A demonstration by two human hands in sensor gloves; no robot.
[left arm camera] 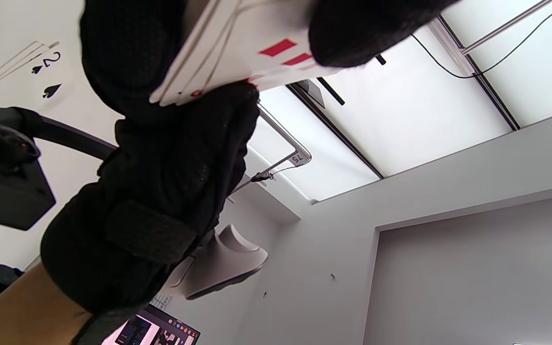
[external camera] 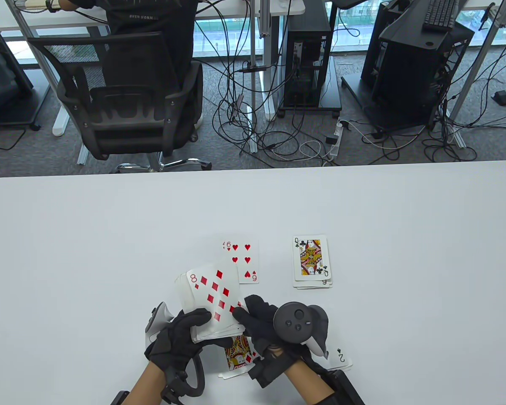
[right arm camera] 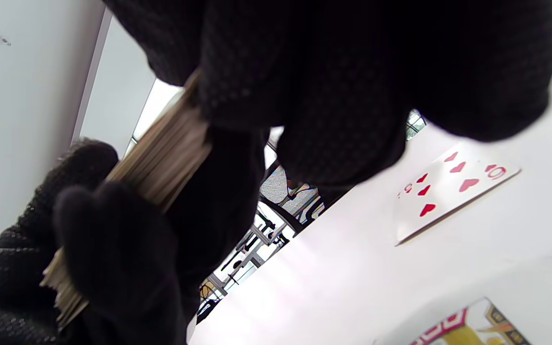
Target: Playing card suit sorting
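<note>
Cards fill both my hands at the near middle of the desk. My left hand is curled around the deck, thumb across its near face, and the eight of diamonds lies face up on top. My right hand has its fingers closed on the right edge of that top card; from above I cannot tell whether they grip the eight alone or more of the deck.

Much is covered. A face card lies on the desk under my hands, with a diamond showing at its edge, but its rank is hidden. The two of spades peeks out on the near right, mostly under my right tracker. The six of hearts lies flat just beyond the deck, its near left corner overlapped by the eight. The queen of clubs tops a small pile to the right, well apart from my hands; the cards beneath show only as edges.

The left wrist view shows the fanned lower edges of the held cards and the two of spades with more card edges beneath it. The right wrist view shows the thickness of the deck between my gloved fingers, and the six of hearts on the desk beyond.

Bare desk spreads to the left, far side and right.
</note>
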